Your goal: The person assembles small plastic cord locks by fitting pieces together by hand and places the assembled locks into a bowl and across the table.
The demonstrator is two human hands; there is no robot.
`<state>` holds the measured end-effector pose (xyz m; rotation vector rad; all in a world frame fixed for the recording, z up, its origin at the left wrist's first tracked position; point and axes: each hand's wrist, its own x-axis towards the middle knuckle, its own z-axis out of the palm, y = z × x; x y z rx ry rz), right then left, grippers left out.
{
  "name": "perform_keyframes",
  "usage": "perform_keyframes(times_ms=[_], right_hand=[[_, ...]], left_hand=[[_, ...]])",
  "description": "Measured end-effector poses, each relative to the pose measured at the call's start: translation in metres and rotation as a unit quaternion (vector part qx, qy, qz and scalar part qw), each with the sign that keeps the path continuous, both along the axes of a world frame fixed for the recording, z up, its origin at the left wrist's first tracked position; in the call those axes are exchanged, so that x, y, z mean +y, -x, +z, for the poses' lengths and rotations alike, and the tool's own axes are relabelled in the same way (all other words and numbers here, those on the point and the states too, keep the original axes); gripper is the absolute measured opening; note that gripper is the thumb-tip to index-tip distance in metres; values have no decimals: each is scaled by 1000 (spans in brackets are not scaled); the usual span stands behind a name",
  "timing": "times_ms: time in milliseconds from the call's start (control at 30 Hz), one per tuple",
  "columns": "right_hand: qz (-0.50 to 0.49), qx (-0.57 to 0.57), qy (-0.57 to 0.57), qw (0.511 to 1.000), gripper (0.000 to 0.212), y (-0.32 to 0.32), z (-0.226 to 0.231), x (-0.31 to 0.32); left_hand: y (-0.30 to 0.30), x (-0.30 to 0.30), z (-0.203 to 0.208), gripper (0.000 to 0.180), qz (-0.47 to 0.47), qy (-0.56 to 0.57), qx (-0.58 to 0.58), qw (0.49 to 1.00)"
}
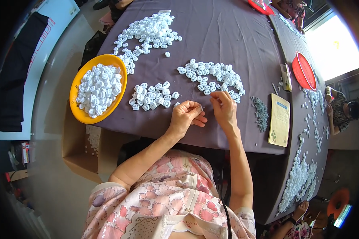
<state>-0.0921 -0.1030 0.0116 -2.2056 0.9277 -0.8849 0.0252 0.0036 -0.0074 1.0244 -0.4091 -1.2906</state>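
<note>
The left hand (pixel 183 117) has its thumb and forefinger pinched together on a small grey piece (pixel 202 106), its other fingers curled beneath. The right hand (pixel 226 112) is raised just beside it, thumb and forefinger bent close together; I cannot tell whether that grip has anything in it. The 2 hands are apart, above the near edge of a bench (pixel 231 36) draped in dark purple-grey cloth.

Right by the left knuckles lies 1 white piece (pixel 176 104), and beyond it a small cluster of white oval pieces (pixel 151 95). Past the right hand's fingertips, a looser group of white ovals (pixel 211 71) spreads over the cloth. To the right lie a heap of grey pins (pixel 260 114) and a tan packet (pixel 279 121).

Further left, a yellow bowl (pixel 75 108) is piled with white ovals, and a larger heap (pixel 151 32) lies behind it. Below the bowl, an open cardboard box (pixel 81 164) stands on the floor. Far right, a red basket (pixel 304 71) and scattered white pieces (pixel 299 183) lie on the cloth.
</note>
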Motion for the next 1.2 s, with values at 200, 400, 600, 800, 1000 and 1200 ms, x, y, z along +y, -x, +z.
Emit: perform_keyframes(times_ms=[200, 400, 600, 800, 1000, 1200], right_hand=[[-19, 122, 45, 991, 16, -16, -4, -7], [16, 143, 33, 989, 14, -11, 2, -6], [32, 108, -25, 993, 12, -11, 8, -7], [60, 130, -13, 990, 13, -10, 11, -7], [4, 114, 42, 993, 13, -4, 2, 2], [-64, -246, -407, 878, 10, 18, -13, 24]], left_hand=[[0, 2, 3, 12, -4, -3, 31, 1000], [-2, 2, 1, 12, -1, 1, 44, 999], [0, 1, 2, 11, -11, 0, 29, 1000], [2, 3, 1, 10, 1, 0, 12, 1000], [3, 0, -2, 9, 3, 2, -3, 1000], [12, -6, 4, 10, 32, -19, -16, 999]])
